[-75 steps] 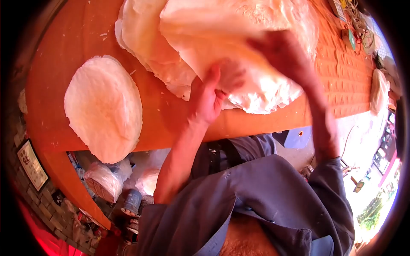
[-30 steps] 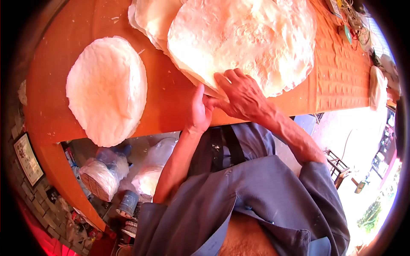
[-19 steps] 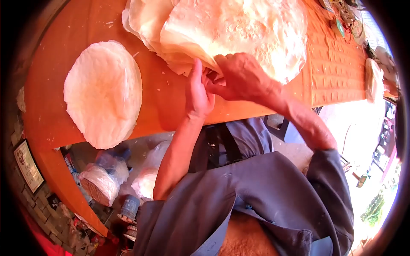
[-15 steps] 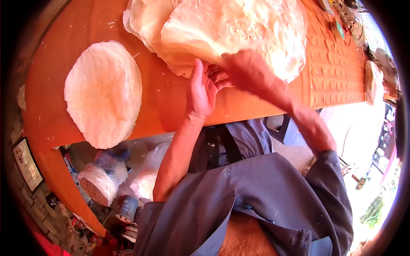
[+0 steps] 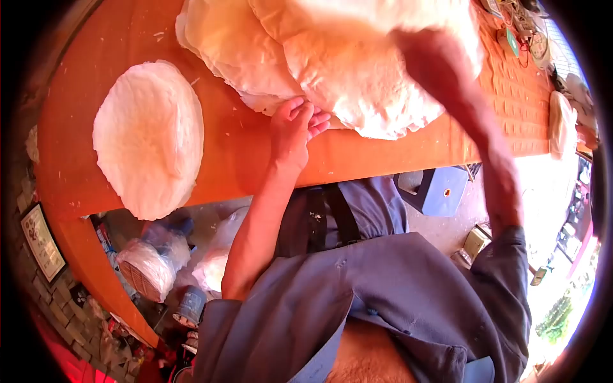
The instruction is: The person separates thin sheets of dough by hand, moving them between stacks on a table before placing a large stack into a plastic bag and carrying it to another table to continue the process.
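A pile of thin, pale, wrinkled sheets (image 5: 357, 83) with ragged edges lies at the far side of the orange table. At its near edge is my left hand (image 5: 295, 131), its fingertips pressed together on the rim of a sheet. My right hand (image 5: 431, 54) is over the right part of the pile, smeared by motion, so its fingers and anything in them cannot be made out. To the left, apart from both hands, lies a smaller oval stack of similar pale sheets (image 5: 150, 140).
The orange table (image 5: 242, 159) has its front edge close to my body. Wires and small devices (image 5: 517, 32) sit at the far right. Below are plastic-wrapped bundles (image 5: 150, 268), a can (image 5: 190, 306) and a blue-grey box (image 5: 442, 191). A framed picture (image 5: 42, 242) stands at left.
My right hand has moved away from my left, up and to the right across the pile. The top sheet now spreads further right and nearer the front. My left fingers have closed on the edge.
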{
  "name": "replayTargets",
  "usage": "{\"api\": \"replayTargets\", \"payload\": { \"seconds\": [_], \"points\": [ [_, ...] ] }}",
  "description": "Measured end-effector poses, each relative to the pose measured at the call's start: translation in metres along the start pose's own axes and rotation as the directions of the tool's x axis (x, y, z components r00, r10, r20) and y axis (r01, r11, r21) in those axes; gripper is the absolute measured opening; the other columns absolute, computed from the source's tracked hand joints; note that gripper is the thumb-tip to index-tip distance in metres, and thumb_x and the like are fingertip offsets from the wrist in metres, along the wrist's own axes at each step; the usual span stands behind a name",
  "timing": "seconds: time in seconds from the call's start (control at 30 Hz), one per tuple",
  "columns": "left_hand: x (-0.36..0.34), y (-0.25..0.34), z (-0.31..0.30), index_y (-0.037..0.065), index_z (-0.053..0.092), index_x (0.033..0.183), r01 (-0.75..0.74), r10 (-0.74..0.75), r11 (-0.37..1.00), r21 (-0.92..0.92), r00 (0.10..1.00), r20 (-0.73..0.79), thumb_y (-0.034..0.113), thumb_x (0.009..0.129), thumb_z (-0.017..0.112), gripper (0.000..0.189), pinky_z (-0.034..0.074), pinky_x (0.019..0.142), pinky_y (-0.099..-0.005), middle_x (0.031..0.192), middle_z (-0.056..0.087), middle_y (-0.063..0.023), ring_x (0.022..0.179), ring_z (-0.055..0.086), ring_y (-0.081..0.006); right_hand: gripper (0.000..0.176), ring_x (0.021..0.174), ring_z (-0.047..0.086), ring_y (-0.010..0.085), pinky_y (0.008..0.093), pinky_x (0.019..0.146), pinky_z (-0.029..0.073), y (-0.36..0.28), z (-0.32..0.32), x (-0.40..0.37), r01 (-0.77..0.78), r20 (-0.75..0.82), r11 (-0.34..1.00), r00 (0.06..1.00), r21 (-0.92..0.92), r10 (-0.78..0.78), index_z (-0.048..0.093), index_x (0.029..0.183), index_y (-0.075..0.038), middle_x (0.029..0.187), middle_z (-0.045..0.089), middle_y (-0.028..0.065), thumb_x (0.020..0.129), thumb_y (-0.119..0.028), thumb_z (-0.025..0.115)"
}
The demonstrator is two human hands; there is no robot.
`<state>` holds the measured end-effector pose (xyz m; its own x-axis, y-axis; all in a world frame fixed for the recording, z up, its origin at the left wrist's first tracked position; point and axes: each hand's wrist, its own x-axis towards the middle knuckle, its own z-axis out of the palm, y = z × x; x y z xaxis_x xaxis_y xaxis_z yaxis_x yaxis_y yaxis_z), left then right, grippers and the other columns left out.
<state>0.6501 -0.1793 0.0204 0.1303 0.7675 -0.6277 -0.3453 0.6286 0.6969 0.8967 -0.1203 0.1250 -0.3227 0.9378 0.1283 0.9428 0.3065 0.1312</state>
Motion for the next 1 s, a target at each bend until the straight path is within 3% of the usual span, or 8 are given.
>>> {"api": "replayTargets", "payload": {
  "seconds": [0.07, 0.17, 0.27, 0.4, 0.5, 0.7, 0.83, 1.0],
  "points": [
    [0.000, -0.005, 0.002, -0.004, 0.051, 0.114, 0.001, -0.002, 0.995, -0.103, 1.000, -0.012, 0.012, 0.095, 0.056, 0.025, 0.056, 0.080, -0.0346, 0.100, 0.063, -0.0148, 0.091, 0.067, -0.0249, 0.011, 0.064, 0.064, 0.0367, 0.0471, 0.055, 0.048, -0.010, 0.059, -0.024, -0.007, 0.114, 0.955, 0.993, 0.298, -0.028, 0.064, 0.077, -0.007, 0.066, 0.063, 0.0180, 0.076, -0.005, 0.053],
    [0.001, -0.014, 0.006, -0.002, 0.053, 0.102, 0.020, -0.018, 0.985, -0.171, 1.000, 0.014, 0.011, 0.094, 0.059, 0.017, 0.057, 0.075, -0.0325, 0.093, 0.065, -0.0142, 0.084, 0.067, -0.0228, 0.009, 0.067, 0.063, 0.0385, 0.0471, 0.061, 0.049, -0.021, 0.058, -0.043, -0.172, 0.205, 0.894, 0.974, 0.414, 0.093, 0.063, 0.079, -0.004, 0.069, 0.063, 0.0193, 0.076, -0.005, 0.054],
    [-0.005, -0.023, 0.027, -0.002, 0.055, 0.100, 0.088, -0.098, 0.993, 0.077, 0.986, 0.132, 0.012, 0.092, 0.061, 0.018, 0.055, 0.064, -0.0283, 0.089, 0.066, -0.0135, 0.073, 0.067, -0.0197, 0.009, 0.070, 0.064, 0.0376, 0.0461, 0.063, 0.050, -0.020, 0.055, -0.052, -0.158, 0.200, 0.881, 0.977, 0.446, 0.074, 0.063, 0.079, -0.004, 0.070, 0.063, 0.0187, 0.076, -0.006, 0.055],
    [0.001, -0.024, 0.034, -0.001, 0.057, 0.098, 0.116, -0.117, 0.993, 0.021, 0.979, 0.167, 0.012, 0.090, 0.060, 0.016, 0.049, 0.053, -0.0241, 0.089, 0.066, -0.0115, 0.067, 0.067, -0.0173, 0.010, 0.072, 0.064, 0.0376, 0.0449, 0.065, 0.050, -0.041, 0.057, -0.046, -0.156, 0.225, 0.870, 0.973, 0.468, 0.053, 0.064, 0.081, -0.004, 0.074, 0.065, 0.0172, 0.078, -0.009, 0.056],
    [0.003, -0.016, 0.034, 0.001, 0.058, 0.098, 0.141, -0.148, 0.989, 0.046, 0.965, 0.216, 0.013, 0.092, 0.060, 0.014, 0.049, 0.054, -0.0243, 0.090, 0.067, -0.0099, 0.068, 0.067, -0.0174, 0.010, 0.071, 0.064, 0.0375, 0.0454, 0.064, 0.049, -0.041, 0.066, -0.056, -0.123, 0.079, 0.796, 0.992, 0.593, 0.095, 0.064, 0.081, -0.004, 0.074, 0.064, 0.0182, 0.078, -0.010, 0.056],
    [0.008, -0.018, 0.047, 0.004, 0.059, 0.103, -0.055, 0.095, 0.989, -0.138, 0.949, 0.301, 0.015, 0.094, 0.061, 0.015, 0.056, 0.072, -0.0300, 0.088, 0.065, -0.0049, 0.084, 0.068, -0.0176, 0.014, 0.071, 0.061, 0.0410, 0.0454, 0.063, 0.047, -0.037, 0.044, -0.034, -0.291, 0.335, 0.729, 0.938, 0.620, 0.089, 0.064, 0.084, -0.002, 0.073, 0.061, 0.0223, 0.082, -0.014, 0.058],
    [0.015, -0.024, 0.044, -0.003, 0.056, 0.112, -0.064, 0.081, 0.995, -0.072, 0.959, 0.273, 0.015, 0.094, 0.062, 0.026, 0.057, 0.080, -0.0320, 0.099, 0.065, -0.0084, 0.089, 0.065, -0.0167, 0.019, 0.070, 0.060, 0.0421, 0.0450, 0.061, 0.047, -0.031, 0.058, -0.041, -0.224, 0.251, 0.701, 0.966, 0.677, 0.066, 0.064, 0.084, 0.000, 0.072, 0.060, 0.0231, 0.086, -0.019, 0.061],
    [0.015, -0.024, 0.045, -0.002, 0.056, 0.115, -0.120, 0.155, 0.983, -0.142, 0.950, 0.272, 0.013, 0.094, 0.061, 0.026, 0.056, 0.083, -0.0319, 0.106, 0.064, -0.0083, 0.092, 0.065, -0.0158, 0.025, 0.071, 0.061, 0.0410, 0.0437, 0.062, 0.047, -0.028, 0.049, -0.034, -0.399, 0.447, 0.632, 0.890, 0.664, 0.093, 0.065, 0.086, 0.001, 0.072, 0.061, 0.0233, 0.085, -0.024, 0.065]
  ]
}}
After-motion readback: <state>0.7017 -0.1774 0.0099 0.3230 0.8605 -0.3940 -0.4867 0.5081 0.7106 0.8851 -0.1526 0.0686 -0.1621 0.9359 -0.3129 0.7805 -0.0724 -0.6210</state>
